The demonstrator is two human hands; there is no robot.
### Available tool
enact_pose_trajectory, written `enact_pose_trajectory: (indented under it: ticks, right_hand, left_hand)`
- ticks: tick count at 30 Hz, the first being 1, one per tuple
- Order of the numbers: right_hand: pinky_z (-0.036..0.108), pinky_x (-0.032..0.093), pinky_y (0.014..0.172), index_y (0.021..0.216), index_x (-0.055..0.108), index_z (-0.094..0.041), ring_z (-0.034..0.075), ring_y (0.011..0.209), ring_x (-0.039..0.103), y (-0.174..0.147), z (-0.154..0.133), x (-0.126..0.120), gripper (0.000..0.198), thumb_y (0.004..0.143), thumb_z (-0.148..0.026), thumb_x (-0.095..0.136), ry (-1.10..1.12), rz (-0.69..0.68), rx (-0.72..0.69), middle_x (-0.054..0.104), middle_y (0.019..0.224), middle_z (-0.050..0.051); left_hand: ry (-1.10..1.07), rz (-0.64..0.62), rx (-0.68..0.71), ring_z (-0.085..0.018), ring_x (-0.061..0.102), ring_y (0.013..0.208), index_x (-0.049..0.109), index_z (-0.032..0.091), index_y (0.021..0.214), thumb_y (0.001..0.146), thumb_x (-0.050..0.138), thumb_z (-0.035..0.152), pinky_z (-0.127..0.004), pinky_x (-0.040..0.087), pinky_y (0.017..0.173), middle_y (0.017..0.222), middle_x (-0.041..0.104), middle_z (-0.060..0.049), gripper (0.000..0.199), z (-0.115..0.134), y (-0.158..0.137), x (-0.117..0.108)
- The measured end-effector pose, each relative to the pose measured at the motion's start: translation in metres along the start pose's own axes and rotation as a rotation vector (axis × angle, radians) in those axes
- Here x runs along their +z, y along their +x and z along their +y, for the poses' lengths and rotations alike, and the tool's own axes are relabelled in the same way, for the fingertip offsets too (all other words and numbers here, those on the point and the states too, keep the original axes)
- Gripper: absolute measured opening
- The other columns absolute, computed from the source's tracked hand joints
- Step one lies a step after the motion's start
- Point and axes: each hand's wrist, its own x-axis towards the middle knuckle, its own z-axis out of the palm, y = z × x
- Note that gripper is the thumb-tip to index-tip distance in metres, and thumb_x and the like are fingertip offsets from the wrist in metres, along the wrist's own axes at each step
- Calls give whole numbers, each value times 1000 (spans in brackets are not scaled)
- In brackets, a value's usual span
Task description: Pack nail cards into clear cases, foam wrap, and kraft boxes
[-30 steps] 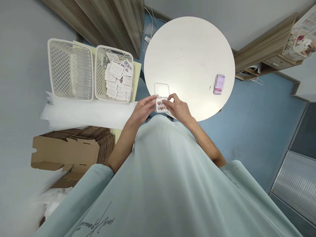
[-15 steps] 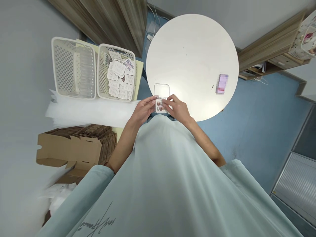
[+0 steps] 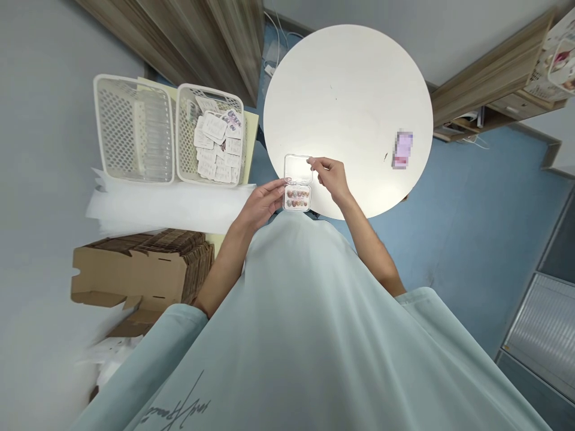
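Note:
A small clear plastic case (image 3: pixel 297 209) lies unfolded at the near edge of the round white table. In its lower half sit two rows of press-on nails (image 3: pixel 298 194), coloured brown, orange and pale. My left hand (image 3: pixel 264 202) grips the case by its left side, near the hinge. At the top right corner of the raised transparent lid (image 3: pixel 299 168), my right hand (image 3: pixel 330 176) pinches the edge between thumb and fingers.
The round white table (image 3: pixel 350 90) carries a blurred purple item (image 3: pixel 402 149) at right. To the left stand a basket of clear cases (image 3: pixel 104 129) and a basket of printed cards (image 3: pixel 181 131). White foam sheets (image 3: pixel 166 203) and folded cardboard boxes (image 3: pixel 135 272) lie nearer me.
My right hand has moved from over the nails up to the lid's right corner. Both rows of nails now show. My left hand keeps its hold on the case.

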Motion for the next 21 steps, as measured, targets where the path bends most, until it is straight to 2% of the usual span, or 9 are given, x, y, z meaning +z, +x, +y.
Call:
enact_pose_trajectory:
  ticks: [5,10,15,18,21]
  right_hand:
    - [29,48,59,105,86,-23,14,71,55,-8,-18,-4,71,90,-91,76,-7,-17,-43,78,98,5]
    - [31,49,62,116,90,-26,15,72,56,-30,-32,-16,64,91,-84,81,9,-167,-103,75,93,4]
    - [31,46,62,117,92,-29,14,70,51,-54,-20,-22,60,88,-81,88,-43,-318,-143,69,92,2]
    - [31,44,62,118,93,-28,13,68,47,-64,-10,-22,62,86,-81,89,-39,-338,-149,68,94,2]
    - [32,45,63,121,92,-29,13,68,46,-70,-5,-20,61,89,-80,87,-50,-338,-144,69,95,2]
  left_hand:
    - [-9,52,-3,-33,79,132,82,19,132,90,98,46,-53,63,118,135,85,-16,52,-4,2,0]
    - [2,85,28,-32,78,134,80,19,136,94,94,47,-51,64,117,137,84,-16,52,-1,4,2]
    - [11,80,51,-34,77,137,81,19,133,97,91,52,-49,65,116,136,84,-15,50,7,5,7]
    - [21,75,48,-35,76,137,82,18,131,101,85,61,-49,66,114,134,84,-16,53,10,5,9]
    - [27,62,51,-35,76,138,81,18,134,98,89,61,-49,65,116,133,84,-16,56,9,5,9]
